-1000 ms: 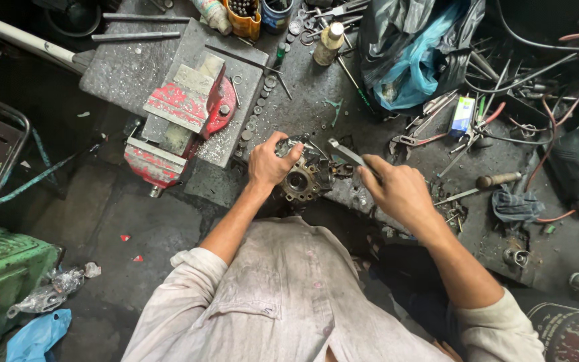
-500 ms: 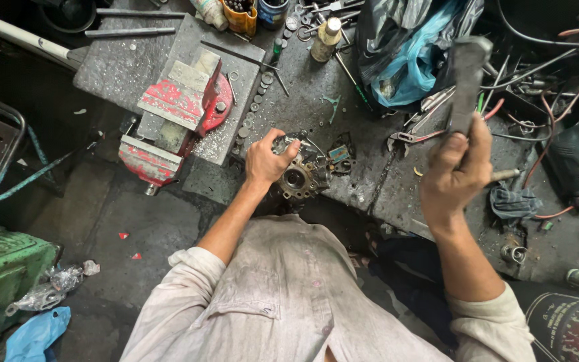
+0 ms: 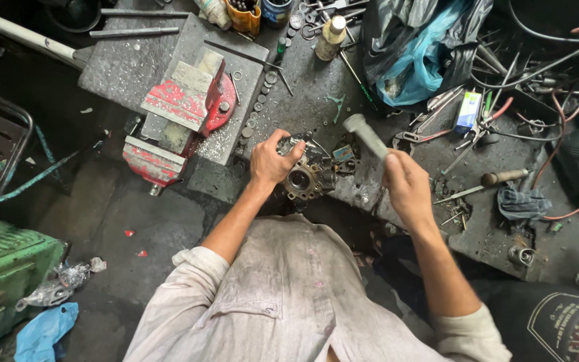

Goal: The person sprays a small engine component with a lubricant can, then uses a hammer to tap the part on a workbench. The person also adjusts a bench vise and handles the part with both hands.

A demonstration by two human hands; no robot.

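In the head view we look straight down on our own arms, sleeves of a pale, stained shirt rolled to the elbow; our left hand (image 3: 271,161) reaches forward with the wrist bent, fingers curled down and clamped on the top edge of a dark, greasy metal part (image 3: 306,175), a roughly round casting with a circular bore and lobed flanges, which sits at the near edge of the workbench (image 3: 316,100); our right hand (image 3: 407,184) is raised a little above the bench, fist closed tight round the handle of a hammer (image 3: 364,134), whose dull grey, blunt cylindrical head points up and left, hanging above and just to the right of the part without touching it; the bench top is rough, oil-blackened steel strewn with washers and shavings; to the left of the part stands a red bench vise (image 3: 181,110), paint chipped, jaws bare grey metal; beyond the hammer lies a crumpled blue and black plastic bag (image 3: 417,60); a wooden-handled screwdriver (image 3: 487,182) and a bunched grey rag (image 3: 521,201) lie to the right, well apart from our hands.
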